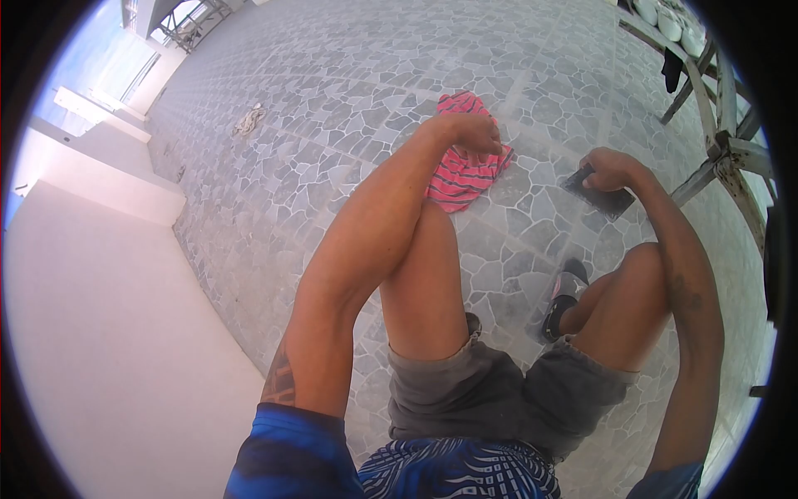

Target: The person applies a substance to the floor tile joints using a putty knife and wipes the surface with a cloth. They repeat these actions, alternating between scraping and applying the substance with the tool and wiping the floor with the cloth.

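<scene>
My left hand (475, 133), arm stretched forward over my left knee, has its fingers closed on a pink cloth with dark stripes (467, 181). Folds of the cloth show both beyond the hand and below it. To the right, my right hand (608, 170) grips a dark, flat, rectangular pad (600, 198) close over the stone-patterned floor (532, 224). What kind of tool the pad is, I cannot tell. Both knees are bent, and a dark shoe (567, 291) stands between the hands and my body.
A white ledge (108, 308) runs along the left side. On the right stands a wooden trestle (721, 150) with white objects (669, 23) on top and a dark cloth (671, 71) hanging from it. A crumpled pale rag (248, 121) lies on the floor farther off.
</scene>
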Demonstrator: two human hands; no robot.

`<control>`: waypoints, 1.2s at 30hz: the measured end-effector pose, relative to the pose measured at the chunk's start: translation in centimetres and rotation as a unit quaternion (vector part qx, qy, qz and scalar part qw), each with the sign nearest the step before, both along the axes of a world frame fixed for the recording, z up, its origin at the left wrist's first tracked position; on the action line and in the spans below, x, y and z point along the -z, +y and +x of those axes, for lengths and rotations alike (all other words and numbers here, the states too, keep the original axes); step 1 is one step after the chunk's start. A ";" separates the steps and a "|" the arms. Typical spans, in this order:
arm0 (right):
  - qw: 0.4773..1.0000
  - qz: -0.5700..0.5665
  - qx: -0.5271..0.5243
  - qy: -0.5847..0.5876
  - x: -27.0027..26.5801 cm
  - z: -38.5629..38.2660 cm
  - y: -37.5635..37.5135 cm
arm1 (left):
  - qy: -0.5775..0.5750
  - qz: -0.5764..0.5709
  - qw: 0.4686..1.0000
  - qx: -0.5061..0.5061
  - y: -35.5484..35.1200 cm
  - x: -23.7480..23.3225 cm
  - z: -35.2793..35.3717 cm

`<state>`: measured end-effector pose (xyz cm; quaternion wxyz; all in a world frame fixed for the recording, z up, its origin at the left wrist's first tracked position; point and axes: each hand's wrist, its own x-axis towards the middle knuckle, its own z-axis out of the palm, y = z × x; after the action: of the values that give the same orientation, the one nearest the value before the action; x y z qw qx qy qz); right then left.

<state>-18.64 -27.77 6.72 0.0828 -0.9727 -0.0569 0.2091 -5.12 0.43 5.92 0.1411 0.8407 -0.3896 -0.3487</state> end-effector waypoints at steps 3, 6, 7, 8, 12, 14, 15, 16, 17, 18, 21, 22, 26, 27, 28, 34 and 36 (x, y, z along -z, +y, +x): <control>1.000 0.001 0.000 -0.006 0.1 0.0 0.0 | -0.002 0.003 1.000 0.000 0.0 0.0 0.0; 1.000 0.002 0.000 -0.003 0.1 0.0 0.0 | -0.004 0.005 1.000 0.000 0.0 -0.1 -0.1; 1.000 0.003 0.001 0.000 0.1 0.0 0.0 | -0.005 0.005 1.000 0.000 0.0 -0.1 -0.1; 1.000 0.004 -0.001 -0.002 0.1 0.1 0.0 | -0.006 0.005 1.000 0.000 0.0 -0.2 -0.2; 1.000 0.006 -0.006 -0.008 0.3 0.0 -0.2 | -0.008 0.003 1.000 0.004 0.0 -0.3 -0.2; 1.000 0.004 -0.005 -0.005 0.2 0.0 -0.1 | -0.007 0.001 1.000 0.006 0.0 -0.2 -0.2; 1.000 0.003 -0.003 -0.001 0.1 0.0 0.0 | -0.005 -0.001 1.000 0.007 0.0 -0.2 -0.2; 1.000 0.002 -0.001 0.003 0.0 0.0 0.0 | -0.004 -0.003 1.000 0.008 0.1 -0.2 -0.2; 1.000 0.003 -0.001 0.002 0.1 0.0 0.0 | -0.004 -0.003 1.000 0.007 0.1 -0.2 -0.1; 1.000 0.003 -0.002 0.000 0.2 0.1 -0.1 | -0.004 -0.003 1.000 0.006 0.0 -0.1 -0.1; 1.000 0.001 -0.003 0.002 0.1 0.1 -0.1 | -0.008 -0.001 1.000 0.005 0.1 -0.2 -0.2; 1.000 0.000 -0.003 0.004 0.1 0.1 0.0 | -0.010 0.000 1.000 0.006 0.1 -0.3 -0.2; 1.000 -0.002 -0.009 -0.005 0.3 0.2 -0.3 | -0.003 -0.001 1.000 0.004 0.0 0.0 0.0; 1.000 -0.003 -0.009 -0.004 0.4 0.2 -0.3 | -0.002 0.000 1.000 0.004 0.0 0.1 0.1; 1.000 -0.005 -0.009 -0.003 0.4 0.2 -0.3 | -0.001 0.001 1.000 0.004 0.0 0.2 0.1; 1.000 -0.009 -0.003 0.008 -0.2 0.1 0.1 | -0.004 -0.001 1.000 0.002 0.0 0.2 0.1; 1.000 -0.007 -0.007 0.001 0.0 0.1 0.0 | -0.001 -0.004 1.000 -0.001 0.0 0.2 0.1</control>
<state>-18.56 -27.74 6.76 0.0741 -0.9726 -0.0623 0.2115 -5.02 0.43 5.74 0.1443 0.8408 -0.3902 -0.3466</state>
